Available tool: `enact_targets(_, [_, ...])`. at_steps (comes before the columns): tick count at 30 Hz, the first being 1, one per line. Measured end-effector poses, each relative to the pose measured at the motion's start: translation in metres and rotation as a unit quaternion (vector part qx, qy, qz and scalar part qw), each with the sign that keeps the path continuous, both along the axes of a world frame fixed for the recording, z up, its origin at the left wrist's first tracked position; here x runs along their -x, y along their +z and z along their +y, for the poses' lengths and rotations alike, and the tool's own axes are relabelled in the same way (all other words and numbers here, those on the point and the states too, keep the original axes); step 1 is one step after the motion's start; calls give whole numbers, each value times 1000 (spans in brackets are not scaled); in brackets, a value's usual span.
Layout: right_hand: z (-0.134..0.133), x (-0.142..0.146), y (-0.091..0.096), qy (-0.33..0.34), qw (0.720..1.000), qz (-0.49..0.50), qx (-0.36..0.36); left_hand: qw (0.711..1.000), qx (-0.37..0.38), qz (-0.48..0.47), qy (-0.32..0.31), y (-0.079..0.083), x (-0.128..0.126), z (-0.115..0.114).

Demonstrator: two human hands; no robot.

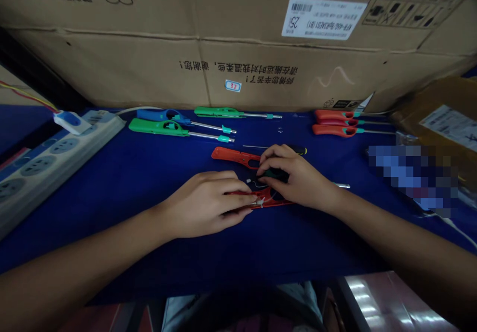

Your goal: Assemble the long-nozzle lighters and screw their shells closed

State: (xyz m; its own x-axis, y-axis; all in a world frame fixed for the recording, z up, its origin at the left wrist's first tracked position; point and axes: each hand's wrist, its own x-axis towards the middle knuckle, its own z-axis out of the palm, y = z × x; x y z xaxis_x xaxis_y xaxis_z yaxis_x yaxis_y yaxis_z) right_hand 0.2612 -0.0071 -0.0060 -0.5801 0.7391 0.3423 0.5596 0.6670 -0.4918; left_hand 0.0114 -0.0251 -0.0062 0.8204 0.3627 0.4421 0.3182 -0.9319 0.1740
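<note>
My left hand (208,203) is closed on the opened red lighter body (279,201), pressing it to the blue table. Small metal and white parts show inside it near my fingertips. Just above, my right hand (294,175) has its fingers pinched together around a small dark part; the fingers largely hide it and I cannot tell its kind. A thin white wire with a small white end (249,180) lies between the hands. Beyond them is the loose red half shell (233,157). A screwdriver (300,150) lies partly behind my right hand.
Green and blue long lighters (158,127) lie at the back left, another green one (219,112) at centre. Red lighters (333,130) are stacked right. Tiny screws (280,130) lie loose. A power strip (63,145) stands left; a cardboard box (149,68) walls the back.
</note>
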Motion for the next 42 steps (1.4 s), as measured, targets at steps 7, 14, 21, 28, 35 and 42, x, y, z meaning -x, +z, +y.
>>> enact_targets(7, [-2,-12,20,-44,991,69,102,1000,-5,13,-2,5,4,2])
enact_targets(14, [-11,-22,40,-5,992,26,124,1000,6,11,1,8,7,4])
enact_targets(21, [-17,-23,33,45,991,-121,-19,1000,16,4,8,7,7,6])
enact_targets(28, [-18,-10,22,78,994,-69,16,1000,23,1,14,6,8,6])
enact_targets(35, [-14,-14,21,124,989,-66,36,999,33,2,17,7,6,5])
enact_targets(42, [-11,-13,16,128,989,-66,20,999,43,-1,22,7,5,4])
